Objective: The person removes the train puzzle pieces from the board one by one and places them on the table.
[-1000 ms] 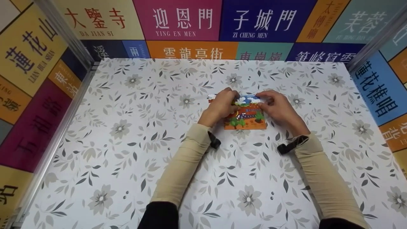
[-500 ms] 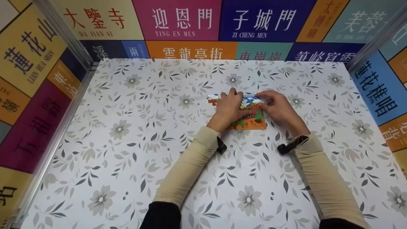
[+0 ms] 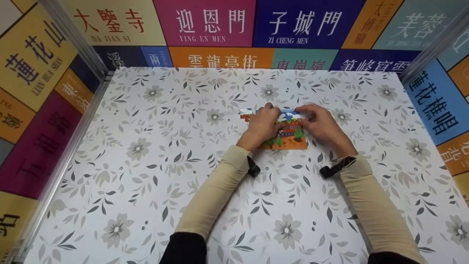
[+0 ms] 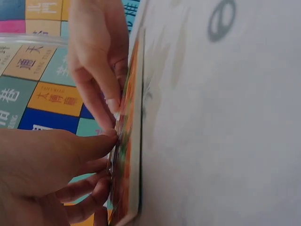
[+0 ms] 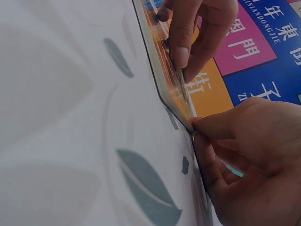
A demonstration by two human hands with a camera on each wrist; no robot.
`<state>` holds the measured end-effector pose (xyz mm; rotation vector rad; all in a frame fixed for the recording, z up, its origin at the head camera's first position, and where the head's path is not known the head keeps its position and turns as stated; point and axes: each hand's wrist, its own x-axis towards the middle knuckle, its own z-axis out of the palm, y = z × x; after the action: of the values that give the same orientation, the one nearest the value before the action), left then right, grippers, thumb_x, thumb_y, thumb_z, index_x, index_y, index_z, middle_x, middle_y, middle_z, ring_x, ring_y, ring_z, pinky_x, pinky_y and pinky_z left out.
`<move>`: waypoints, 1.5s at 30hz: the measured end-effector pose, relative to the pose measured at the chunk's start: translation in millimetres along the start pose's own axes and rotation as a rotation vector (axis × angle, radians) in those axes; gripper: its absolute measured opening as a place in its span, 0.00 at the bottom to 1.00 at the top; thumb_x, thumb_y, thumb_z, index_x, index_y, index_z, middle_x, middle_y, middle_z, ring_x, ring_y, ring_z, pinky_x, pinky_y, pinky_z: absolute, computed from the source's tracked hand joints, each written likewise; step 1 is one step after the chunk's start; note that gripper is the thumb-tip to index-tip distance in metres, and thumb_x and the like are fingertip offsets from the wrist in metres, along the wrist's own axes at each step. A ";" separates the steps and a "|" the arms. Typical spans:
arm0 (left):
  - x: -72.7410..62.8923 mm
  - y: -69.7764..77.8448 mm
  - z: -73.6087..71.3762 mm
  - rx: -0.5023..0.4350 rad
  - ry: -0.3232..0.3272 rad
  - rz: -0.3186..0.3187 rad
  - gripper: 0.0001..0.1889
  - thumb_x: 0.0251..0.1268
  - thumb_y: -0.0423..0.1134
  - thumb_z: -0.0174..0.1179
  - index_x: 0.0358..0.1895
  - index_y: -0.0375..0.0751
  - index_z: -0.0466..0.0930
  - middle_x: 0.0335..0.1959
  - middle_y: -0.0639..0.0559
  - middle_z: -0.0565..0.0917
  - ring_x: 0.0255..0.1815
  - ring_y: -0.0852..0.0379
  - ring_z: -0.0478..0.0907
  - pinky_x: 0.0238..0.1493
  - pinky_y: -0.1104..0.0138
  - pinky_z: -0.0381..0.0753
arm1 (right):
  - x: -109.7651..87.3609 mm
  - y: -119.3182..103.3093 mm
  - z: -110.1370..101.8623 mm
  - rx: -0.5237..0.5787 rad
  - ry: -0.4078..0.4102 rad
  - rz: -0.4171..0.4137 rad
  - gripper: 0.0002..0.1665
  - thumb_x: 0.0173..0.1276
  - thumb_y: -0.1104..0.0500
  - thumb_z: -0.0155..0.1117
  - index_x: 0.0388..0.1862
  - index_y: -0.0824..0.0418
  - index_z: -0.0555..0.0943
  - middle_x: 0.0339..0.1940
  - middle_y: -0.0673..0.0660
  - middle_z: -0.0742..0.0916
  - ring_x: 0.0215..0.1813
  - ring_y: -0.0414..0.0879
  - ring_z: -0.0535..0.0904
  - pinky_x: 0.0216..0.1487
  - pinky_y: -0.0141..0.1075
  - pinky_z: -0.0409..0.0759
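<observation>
A colourful cartoon jigsaw puzzle (image 3: pixel 293 143), orange below and blue sky above, lies flat on the table in front of me. Its upper left end (image 3: pixel 244 111) juts out with a knobbed edge. My left hand (image 3: pixel 262 123) lies over its left half, thumb and bent fingertips on the surface, covering much of the picture. In the left wrist view that hand (image 4: pixel 51 165) presses the face of the thin puzzle (image 4: pixel 134 188). At the right edge my right hand (image 3: pixel 322 123) pinches it. The right wrist view has the right thumb and forefinger (image 5: pixel 207 129) at its corner.
The table (image 3: pixel 128 190) has a white cover with grey flowers and leaves. Colourful panels with Chinese lettering (image 3: pixel 212 25) wall off the back and both sides. A black camera (image 3: pixel 253 170) sits at my left wrist, another (image 3: pixel 329 170) at my right.
My left hand has shifted right across the puzzle over the second, spreading its fingers midway and drawing the thumb back since. The right hand and the puzzle stay in place.
</observation>
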<state>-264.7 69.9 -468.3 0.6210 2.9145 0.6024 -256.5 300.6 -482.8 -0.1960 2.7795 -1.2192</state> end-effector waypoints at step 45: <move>-62.9 -148.3 -55.3 -0.188 0.165 0.055 0.20 0.76 0.37 0.69 0.67 0.38 0.86 0.64 0.42 0.84 0.64 0.43 0.83 0.68 0.51 0.81 | 1.5 1.4 -1.4 -0.019 -0.009 -0.009 0.25 0.79 0.61 0.69 0.73 0.54 0.83 0.72 0.59 0.82 0.52 0.51 0.81 0.45 0.28 0.77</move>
<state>-272.1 -100.1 -475.8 0.6583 2.9490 0.9643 -258.3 302.3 -482.9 -0.2160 2.7861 -1.1915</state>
